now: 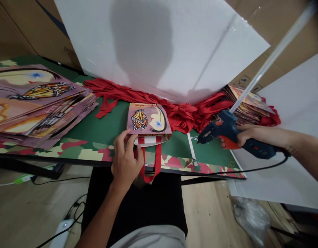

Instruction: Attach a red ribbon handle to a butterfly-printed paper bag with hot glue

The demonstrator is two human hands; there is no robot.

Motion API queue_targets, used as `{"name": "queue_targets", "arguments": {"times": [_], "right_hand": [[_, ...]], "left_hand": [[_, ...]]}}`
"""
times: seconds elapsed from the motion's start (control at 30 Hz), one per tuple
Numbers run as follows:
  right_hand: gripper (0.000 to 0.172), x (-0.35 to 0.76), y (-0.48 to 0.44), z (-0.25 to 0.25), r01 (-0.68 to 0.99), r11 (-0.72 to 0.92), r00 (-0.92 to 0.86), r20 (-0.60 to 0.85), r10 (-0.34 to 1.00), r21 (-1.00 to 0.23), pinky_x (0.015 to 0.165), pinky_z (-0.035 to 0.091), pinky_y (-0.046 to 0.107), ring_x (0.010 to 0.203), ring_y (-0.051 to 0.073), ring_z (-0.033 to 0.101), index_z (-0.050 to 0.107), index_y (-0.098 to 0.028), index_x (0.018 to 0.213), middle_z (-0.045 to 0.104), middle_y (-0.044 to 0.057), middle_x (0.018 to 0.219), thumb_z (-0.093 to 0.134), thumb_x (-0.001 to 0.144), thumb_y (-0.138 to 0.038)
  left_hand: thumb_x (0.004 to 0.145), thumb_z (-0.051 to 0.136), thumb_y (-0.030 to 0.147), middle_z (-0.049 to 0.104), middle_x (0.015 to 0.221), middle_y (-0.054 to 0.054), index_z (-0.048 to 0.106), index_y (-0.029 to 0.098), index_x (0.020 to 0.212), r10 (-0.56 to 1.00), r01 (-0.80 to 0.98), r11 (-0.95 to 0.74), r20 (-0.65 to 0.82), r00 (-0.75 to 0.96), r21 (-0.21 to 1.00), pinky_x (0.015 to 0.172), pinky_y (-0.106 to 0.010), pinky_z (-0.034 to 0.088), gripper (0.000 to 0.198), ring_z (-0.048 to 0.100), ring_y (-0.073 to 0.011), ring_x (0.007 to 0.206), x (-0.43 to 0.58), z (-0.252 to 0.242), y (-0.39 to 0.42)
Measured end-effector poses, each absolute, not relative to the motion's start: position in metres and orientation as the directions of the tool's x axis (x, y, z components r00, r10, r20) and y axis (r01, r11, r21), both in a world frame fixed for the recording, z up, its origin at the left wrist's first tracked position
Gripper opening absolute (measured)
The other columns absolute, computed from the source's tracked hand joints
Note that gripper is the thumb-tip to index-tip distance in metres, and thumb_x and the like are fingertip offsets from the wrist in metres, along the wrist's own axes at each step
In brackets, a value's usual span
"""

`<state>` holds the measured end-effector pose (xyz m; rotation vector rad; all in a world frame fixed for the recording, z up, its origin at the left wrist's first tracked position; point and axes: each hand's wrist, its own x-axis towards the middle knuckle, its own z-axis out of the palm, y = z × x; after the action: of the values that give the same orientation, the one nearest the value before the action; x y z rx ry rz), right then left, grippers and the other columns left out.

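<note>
My left hand (126, 159) presses on the near, open edge of a small paper gift bag (148, 120) printed with a butterfly, lying flat on the green table (107, 127). The fingers curl over the bag's mouth, beside its red ribbon handle (157, 162), which hangs over the table edge. My right hand (248, 135) grips a blue and orange hot glue gun (227, 132) to the right of the bag. Its nozzle points left toward the bag, a hand's width away. A long clear glue stick (272, 57) juts up from the gun's back.
A tall stack of flat butterfly-printed sheets (37, 103) fills the table's left. Red ribbons (179, 115) lie heaped along the back, below a leaning white foam board (159, 44). More printed bags (248, 103) are stacked at the back right. Another white board (290, 165) lies to the right; cables run across the floor.
</note>
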<state>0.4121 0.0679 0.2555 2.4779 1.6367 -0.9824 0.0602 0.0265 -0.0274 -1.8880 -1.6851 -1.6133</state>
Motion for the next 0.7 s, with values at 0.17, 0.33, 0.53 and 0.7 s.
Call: {"name": "queue_targets", "arguments": {"times": [0.17,0.33,0.53,0.7], "right_hand": [[0.043,0.399,0.055,0.252,0.763,-0.509,0.231,-0.566,0.792,-0.4,0.045,0.043,0.024,0.055,0.015,0.058,0.061,-0.023,0.098,0.062,-0.003,0.069,0.073,0.059,-0.038],[0.034,0.393,0.051,0.255,0.759,-0.511,0.228,-0.57,0.789,-0.404,0.048,0.043,0.024,0.057,0.015,0.058,0.06,-0.023,0.092,0.062,-0.003,0.07,0.072,0.063,-0.037],[0.035,0.398,0.055,0.254,0.803,-0.494,0.254,-0.558,0.79,-0.334,0.049,0.044,0.025,0.059,0.016,0.059,0.062,-0.023,0.092,0.065,-0.001,0.074,0.075,0.064,-0.038],[0.042,0.391,0.055,0.248,0.787,-0.501,0.264,-0.536,0.802,-0.361,0.049,0.045,0.026,0.057,0.016,0.06,0.059,-0.022,0.102,0.064,-0.002,0.072,0.072,0.064,-0.037]], "left_hand": [[0.102,0.062,0.016,0.058,0.15,-0.022,0.065,0.015,0.137,0.632,0.777,-0.363,0.749,-0.2,0.514,0.117,-0.051,0.053,0.035,0.058,-0.0385,0.143,0.06,-0.028,0.027],[0.101,0.062,0.017,0.057,0.15,-0.023,0.065,0.016,0.139,0.637,0.773,-0.363,0.744,-0.202,0.52,0.118,-0.052,0.052,0.038,0.056,-0.0386,0.145,0.06,-0.028,0.027],[0.101,0.063,0.015,0.057,0.151,-0.023,0.065,0.016,0.138,0.632,0.775,-0.359,0.747,-0.208,0.52,0.117,-0.051,0.052,0.037,0.057,-0.0387,0.144,0.061,-0.027,0.027],[0.102,0.063,0.016,0.058,0.15,-0.024,0.065,0.013,0.137,0.632,0.774,-0.364,0.748,-0.203,0.517,0.118,-0.052,0.051,0.036,0.057,-0.0398,0.144,0.06,-0.028,0.027]]}}
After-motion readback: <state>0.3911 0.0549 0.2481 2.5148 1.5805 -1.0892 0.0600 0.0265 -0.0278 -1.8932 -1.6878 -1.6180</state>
